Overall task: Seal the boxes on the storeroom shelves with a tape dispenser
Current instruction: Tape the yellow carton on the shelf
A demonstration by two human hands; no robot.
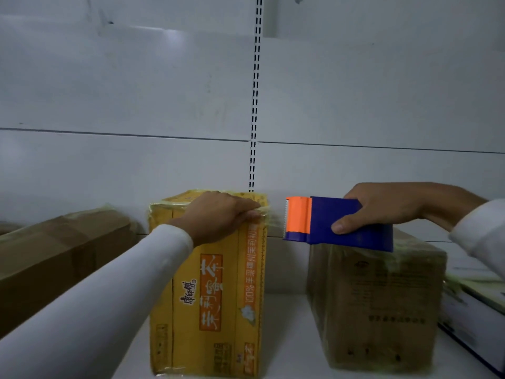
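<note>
We judge the tape dispenser (338,224) light and rigid, best gripped round its blue body clear of the serrated orange end; our right hand (382,207) holds it so, fingers curled, in the air beside the yellow box (207,291) on the shelf (287,324). Our left hand (221,213) presses down on that box's top right edge, fingers bent over the corner

Dim, soft focus, faint glare, edges bent.

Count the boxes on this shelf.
4: brown box far left, yellow box at centre, brown box right of it, white box cut off far right. Others may be hidden.
</note>
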